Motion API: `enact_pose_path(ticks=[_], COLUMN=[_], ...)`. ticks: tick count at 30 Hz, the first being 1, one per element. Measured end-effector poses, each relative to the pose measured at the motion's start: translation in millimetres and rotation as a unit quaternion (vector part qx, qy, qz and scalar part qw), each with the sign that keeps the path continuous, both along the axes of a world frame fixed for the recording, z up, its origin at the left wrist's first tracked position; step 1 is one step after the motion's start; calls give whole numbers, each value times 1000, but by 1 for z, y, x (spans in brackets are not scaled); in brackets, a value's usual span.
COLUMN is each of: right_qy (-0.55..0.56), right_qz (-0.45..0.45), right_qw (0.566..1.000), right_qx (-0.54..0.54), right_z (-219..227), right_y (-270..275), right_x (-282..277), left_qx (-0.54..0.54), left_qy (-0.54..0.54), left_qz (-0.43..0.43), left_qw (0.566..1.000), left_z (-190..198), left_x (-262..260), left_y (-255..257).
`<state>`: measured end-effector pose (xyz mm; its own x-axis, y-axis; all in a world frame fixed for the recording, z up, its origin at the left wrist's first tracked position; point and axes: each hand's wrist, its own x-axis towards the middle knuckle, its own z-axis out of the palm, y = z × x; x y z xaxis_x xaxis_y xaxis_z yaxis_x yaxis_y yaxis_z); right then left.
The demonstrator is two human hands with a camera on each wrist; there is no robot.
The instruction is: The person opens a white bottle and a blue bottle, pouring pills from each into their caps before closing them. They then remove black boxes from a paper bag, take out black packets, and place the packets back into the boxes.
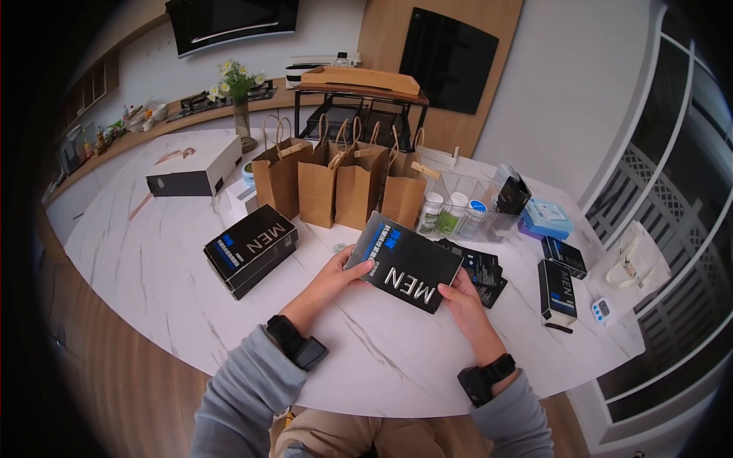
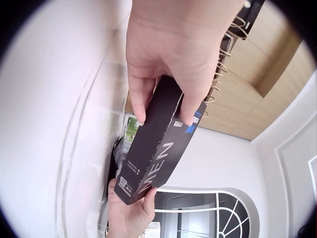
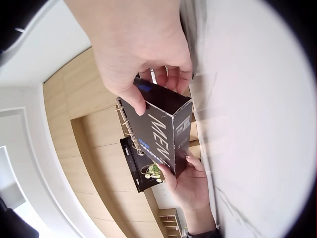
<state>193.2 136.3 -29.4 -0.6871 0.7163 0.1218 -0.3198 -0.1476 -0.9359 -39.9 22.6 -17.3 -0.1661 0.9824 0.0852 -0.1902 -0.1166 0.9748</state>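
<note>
A black box marked MEN [image 1: 405, 263] is held between both hands above the marble table, its lettered face up in the head view. The left hand [image 1: 333, 279] grips its left end, thumb on the top face. At its right end the right hand [image 1: 466, 301] pinches a corner. In the left wrist view the left hand [image 2: 173, 54] has fingers and thumb on opposite sides of the box [image 2: 156, 144]. The right wrist view shows the right hand [image 3: 141, 54] gripping the box [image 3: 161, 124] by one end.
Another MEN box [image 1: 252, 248] lies to the left. Black packets [image 1: 477, 271] lie right of the held box. Behind stand several paper bags [image 1: 317, 187] and a clear organizer [image 1: 462, 214] with bottles. Two small black boxes [image 1: 559, 294], a timer [image 1: 602, 309] and a white box [image 1: 195, 164] also lie on the table.
</note>
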Motion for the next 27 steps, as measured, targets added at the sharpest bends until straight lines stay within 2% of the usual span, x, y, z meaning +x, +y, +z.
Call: enact_pose_path(ticks=[9, 11, 14, 17, 21, 23, 27], right_qy=[-4, 10, -12, 3, 60, 98, 92], right_qz=[-10, -57, -69, -75, -90, -98, -95], right_qw=[1000, 998, 996, 996, 994, 984, 987], right_qx=[-25, -17, -54, -41, -25, -110, -93], right_z=[7, 6, 0, 0, 1, 0, -8], right_y=[-6, -6, -2, -3, 0, 3, 9], right_x=[0, -1, 2, 1, -3, -3, 5], left_qx=[-27, -36, -15, -22, -14, -8, 3], left_qy=[-18, -25, -2, 9, -3, -4, -14], left_qz=[-3, -3, -23, -20, 32, 45, 64], left_qw=[999, 999, 1000, 1000, 999, 999, 998], left_z=[-4, -5, -6, -2, 3, 2, 0], left_x=[-1, -1, -1, 0, 2, 1, -2], left_y=[3, 4, 4, 2, 1, 1, 2])
